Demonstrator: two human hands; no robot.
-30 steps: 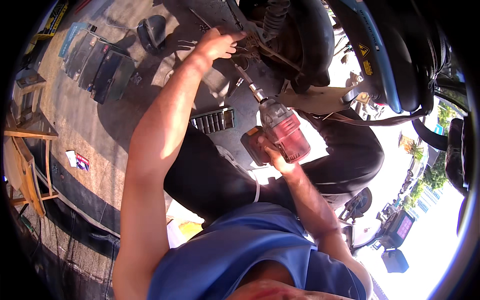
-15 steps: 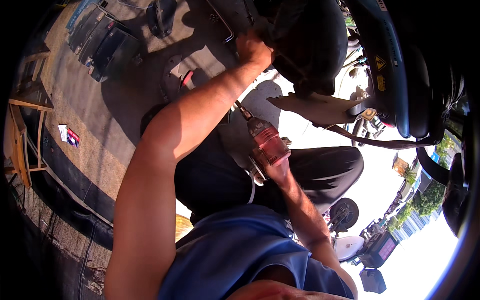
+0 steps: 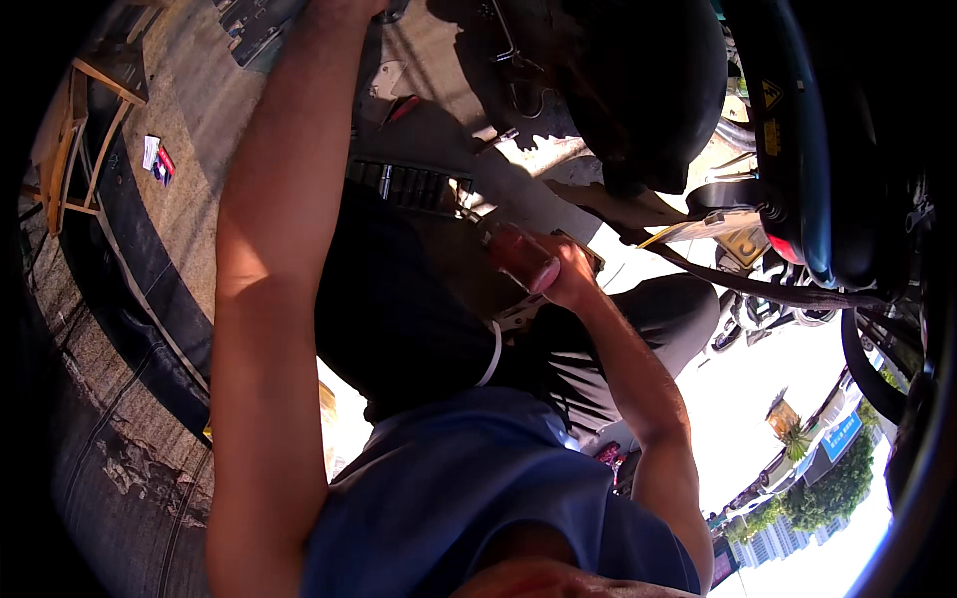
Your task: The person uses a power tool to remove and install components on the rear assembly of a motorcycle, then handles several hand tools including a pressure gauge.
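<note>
My right hand (image 3: 570, 277) is wrapped round the grip of a red impact wrench (image 3: 520, 255), held low between my dark-trousered knees. Its front end points up and to the left, partly lost in shadow. My left arm stretches far forward, and only a bit of my left hand (image 3: 367, 5) shows at the top edge, its fingers out of sight. A small dark thing (image 3: 395, 10) lies beside that hand. Just ahead of my knees is a black case of metal sockets (image 3: 411, 187). Beyond it, a red-handled tool (image 3: 401, 110) rests on the shaded ground.
A large black rounded part (image 3: 643, 90) and a strap (image 3: 758, 294) hang at the upper right, beside a blue-black vehicle body (image 3: 805, 149). Bent metal rods (image 3: 506, 45) lie at the top. A wooden stool (image 3: 75, 149) and a toolbox (image 3: 249, 35) stand to the left.
My left hand has left the black part and swung to the upper left, nearly out of view. The impact wrench has come away from beneath my left forearm, and the socket case now shows.
</note>
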